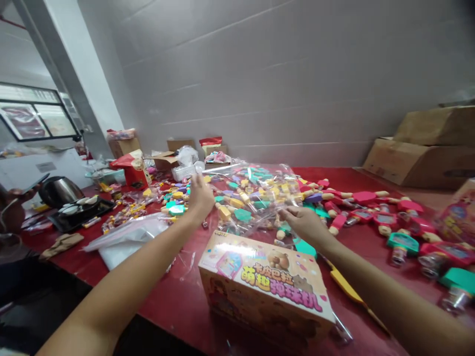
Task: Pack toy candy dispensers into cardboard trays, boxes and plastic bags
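A clear plastic bag (pixel 272 185) is stretched out over the table between my two hands. My left hand (pixel 202 197) is closed at its left edge, slightly blurred, with the fingers pointing up. Thumb and fingers of my right hand (pixel 306 223) pinch the bag's lower right edge. Through the film show toys in yellow, green and purple. Just below the bag, close to me, stands a printed cardboard box (pixel 265 279) with a bear picture and Chinese lettering on top.
Pink toys with clear tubes (pixel 384 220) and a green one (pixel 403 242) lie right. White plastic bags (pixel 129 242) lie left, near a kettle (pixel 61 190) on a black tray. Cardboard boxes (pixel 423 160) stand back right. At far left, a person's hand (pixel 17 195) holds a phone.
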Tool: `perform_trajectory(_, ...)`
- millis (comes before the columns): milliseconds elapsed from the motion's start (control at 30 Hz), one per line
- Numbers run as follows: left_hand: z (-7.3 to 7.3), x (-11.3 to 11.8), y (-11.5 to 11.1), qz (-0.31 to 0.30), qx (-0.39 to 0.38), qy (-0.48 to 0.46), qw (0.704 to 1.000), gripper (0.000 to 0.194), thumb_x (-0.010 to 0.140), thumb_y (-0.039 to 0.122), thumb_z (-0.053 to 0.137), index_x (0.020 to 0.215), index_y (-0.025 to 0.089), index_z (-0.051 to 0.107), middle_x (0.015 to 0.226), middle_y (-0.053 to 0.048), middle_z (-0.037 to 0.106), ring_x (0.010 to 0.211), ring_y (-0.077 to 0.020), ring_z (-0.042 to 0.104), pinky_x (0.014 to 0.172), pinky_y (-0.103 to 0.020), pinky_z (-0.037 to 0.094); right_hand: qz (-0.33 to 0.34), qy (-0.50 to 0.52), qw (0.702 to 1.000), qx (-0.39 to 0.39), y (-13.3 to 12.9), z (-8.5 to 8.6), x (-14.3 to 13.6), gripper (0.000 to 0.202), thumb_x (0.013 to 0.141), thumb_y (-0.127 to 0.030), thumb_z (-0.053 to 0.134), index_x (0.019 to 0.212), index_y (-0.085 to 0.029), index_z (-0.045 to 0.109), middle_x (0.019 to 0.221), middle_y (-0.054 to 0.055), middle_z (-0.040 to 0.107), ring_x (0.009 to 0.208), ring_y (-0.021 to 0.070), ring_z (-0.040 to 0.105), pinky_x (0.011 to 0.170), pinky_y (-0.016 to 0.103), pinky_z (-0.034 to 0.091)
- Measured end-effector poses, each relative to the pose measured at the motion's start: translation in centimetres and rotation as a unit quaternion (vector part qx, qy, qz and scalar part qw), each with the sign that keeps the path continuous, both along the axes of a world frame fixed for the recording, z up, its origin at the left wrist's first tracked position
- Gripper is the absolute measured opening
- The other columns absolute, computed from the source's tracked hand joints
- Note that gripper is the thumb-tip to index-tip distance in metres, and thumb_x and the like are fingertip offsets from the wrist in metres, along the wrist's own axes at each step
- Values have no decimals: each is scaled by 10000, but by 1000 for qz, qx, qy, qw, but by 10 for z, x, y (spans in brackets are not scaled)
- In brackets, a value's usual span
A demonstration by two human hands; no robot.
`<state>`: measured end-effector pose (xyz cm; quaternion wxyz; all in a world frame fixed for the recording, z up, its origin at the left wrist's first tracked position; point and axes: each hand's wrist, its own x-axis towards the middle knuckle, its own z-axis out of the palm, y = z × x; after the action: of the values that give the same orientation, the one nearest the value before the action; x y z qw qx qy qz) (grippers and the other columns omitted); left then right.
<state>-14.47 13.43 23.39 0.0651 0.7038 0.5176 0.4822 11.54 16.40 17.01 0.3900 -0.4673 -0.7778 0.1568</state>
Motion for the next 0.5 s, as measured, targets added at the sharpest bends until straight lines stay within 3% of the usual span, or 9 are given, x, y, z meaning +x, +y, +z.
perform_trajectory(100,-4,21,-21,-18,53,77,995,428,811,366,607,1174,177,480,1321,-119,447,1271,-263,370,1101,-468,259,11,21,1000,-19,-1,-4,-4,420,763,-538,365,527,-193,404,494,15,450,499,141,440,466,250,316)
perform_trajectory(167,-12,45,-27,-57,9,192,980,623,705,425,704,1222,194,445,1302,-109,486,1241,-259,418,1078,-405,323,21,34,999,-24,-5,-4,-11,417,776,-545,348,546,-198,381,497,6,427,488,131,417,462,245,314)
perform_trajectory(233,-19,68,-24,-65,-63,317,944,751,697,448,702,1316,194,359,1278,-105,520,1171,-254,495,995,-374,416,35,40,998,-24,-8,-1,-17,402,814,-525,313,586,-200,377,508,0,423,481,124,409,460,239,321)
perform_trajectory(300,-21,83,-14,-35,-110,394,912,618,784,347,631,1319,177,371,1224,-116,559,1112,-254,541,945,-380,444,54,29,998,-15,-11,6,-20,345,840,-459,324,630,-196,399,536,1,448,502,125,432,483,234,345)
perform_trajectory(367,-18,85,1,3,-119,414,903,359,837,230,567,1183,154,509,1105,-108,609,1030,-243,580,909,-414,456,64,4,998,7,-12,11,-14,228,819,-348,393,658,-190,423,592,12,488,562,133,465,536,237,360)
perform_trajectory(433,-15,74,16,43,-128,431,892,215,873,234,533,1060,134,571,1046,-90,611,977,-216,589,868,-426,478,49,-24,998,38,-12,10,-2,96,759,-224,441,670,-188,435,677,31,521,648,151,481,589,248,350)
perform_trajectory(500,-15,55,29,64,-134,443,884,222,883,288,536,1030,127,577,1057,-77,593,969,-194,581,844,-409,494,18,-44,997,61,-13,3,14,67,713,-152,436,658,-189,424,728,50,522,695,169,470,602,263,325)
